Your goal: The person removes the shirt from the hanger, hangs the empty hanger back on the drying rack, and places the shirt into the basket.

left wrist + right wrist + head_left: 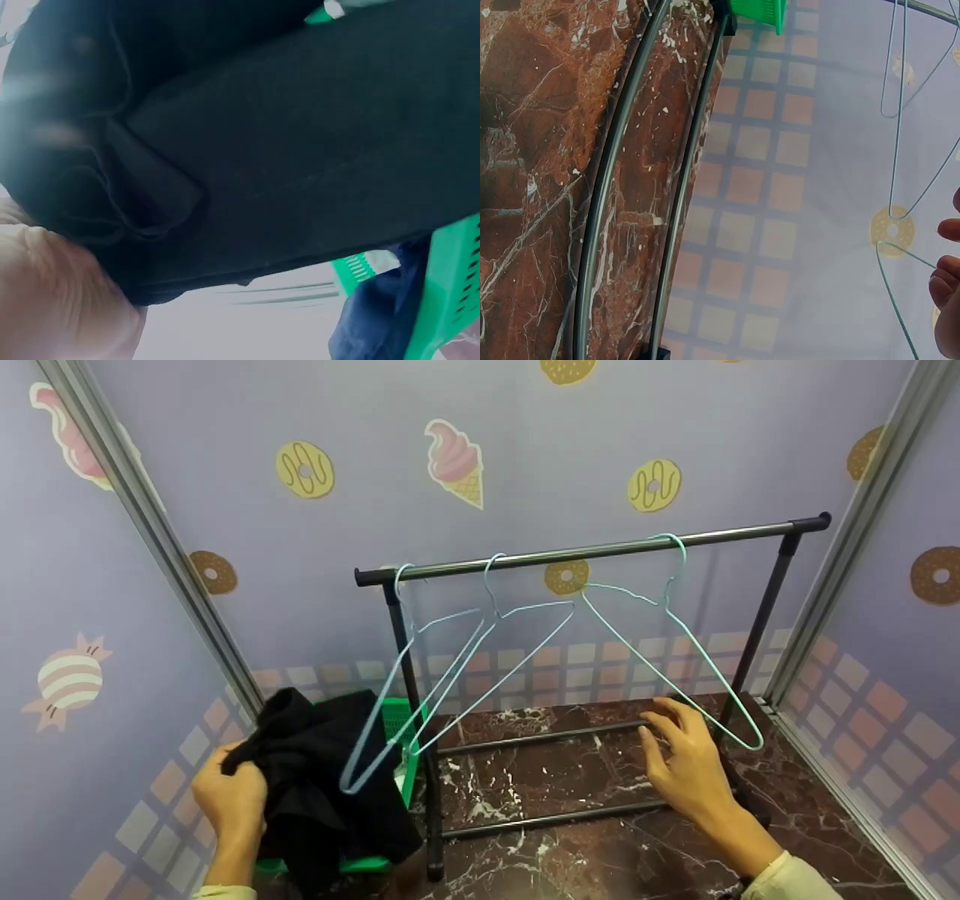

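Observation:
My left hand (232, 799) grips a bunched black garment (322, 780) by its upper left part, and the rest hangs down over a green basket (405, 780). In the left wrist view the dark cloth (300, 150) fills most of the picture, with part of the hand (60, 292) at lower left. My right hand (686, 765) is raised with loosely bent fingers and holds nothing. It is nearest the light green hanger (705, 656) at the right of the rack. In the right wrist view, fingertips (946, 277) show at the right edge.
Two pale blue hangers (375, 735) (525, 660) hang toward the left of the rack's metal rail (585, 553). Two lower bars (555, 817) run close above the dark marble-patterned surface (525, 870). Navy cloth (379, 315) lies in the basket. Patterned walls (525, 457) enclose the space.

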Motion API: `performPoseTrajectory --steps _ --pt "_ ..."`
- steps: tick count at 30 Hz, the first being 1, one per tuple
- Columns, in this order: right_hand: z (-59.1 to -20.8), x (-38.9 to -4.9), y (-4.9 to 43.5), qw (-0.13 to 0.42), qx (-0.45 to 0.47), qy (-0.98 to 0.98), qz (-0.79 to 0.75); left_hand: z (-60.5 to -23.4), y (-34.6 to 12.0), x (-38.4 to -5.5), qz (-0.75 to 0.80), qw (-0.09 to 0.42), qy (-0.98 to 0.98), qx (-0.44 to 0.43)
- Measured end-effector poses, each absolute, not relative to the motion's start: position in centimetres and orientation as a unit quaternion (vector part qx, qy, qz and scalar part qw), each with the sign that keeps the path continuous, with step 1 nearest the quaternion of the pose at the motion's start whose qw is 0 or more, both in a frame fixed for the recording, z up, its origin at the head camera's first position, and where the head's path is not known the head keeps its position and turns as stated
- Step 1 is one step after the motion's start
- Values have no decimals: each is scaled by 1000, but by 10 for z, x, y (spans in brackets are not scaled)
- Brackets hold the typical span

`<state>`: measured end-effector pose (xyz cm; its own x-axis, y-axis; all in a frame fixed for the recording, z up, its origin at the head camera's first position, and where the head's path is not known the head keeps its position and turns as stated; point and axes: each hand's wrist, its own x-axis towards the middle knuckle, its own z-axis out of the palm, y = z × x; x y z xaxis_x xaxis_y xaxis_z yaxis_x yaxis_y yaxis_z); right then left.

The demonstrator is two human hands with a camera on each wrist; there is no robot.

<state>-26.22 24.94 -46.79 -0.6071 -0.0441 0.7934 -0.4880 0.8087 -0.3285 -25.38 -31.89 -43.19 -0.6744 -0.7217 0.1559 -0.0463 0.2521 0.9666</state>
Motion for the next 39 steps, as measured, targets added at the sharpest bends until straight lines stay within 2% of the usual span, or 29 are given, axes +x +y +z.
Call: performPoseTrajectory --steps 7,16,18,20,23,26,36,39 --pt "-469 -262 248 420 159 -854 262 -416 -319 -259 -608 392 -650 233" --pt "-471 -262 245 408 165 -859 262 -423 -297 -274 -489 570 -643 148" --pt "-471 -262 244 401 165 -863 259 -432 -291 -278 -454 583 -663 119" --pt "-472 -261 243 394 165 -868 253 -443 -286 -280 -423 572 -697 95" --pt "-472 -260 242 386 166 -874 245 -459 -282 -283 -384 525 -758 60" --pt "-472 -259 242 388 167 -875 237 -472 -280 -287 -350 444 -823 48" --pt "-475 -259 240 378 171 -879 236 -495 -273 -304 -290 44 -954 69" --pt "-477 -259 239 372 172 -880 240 -499 -271 -308 -272 -54 -958 78"
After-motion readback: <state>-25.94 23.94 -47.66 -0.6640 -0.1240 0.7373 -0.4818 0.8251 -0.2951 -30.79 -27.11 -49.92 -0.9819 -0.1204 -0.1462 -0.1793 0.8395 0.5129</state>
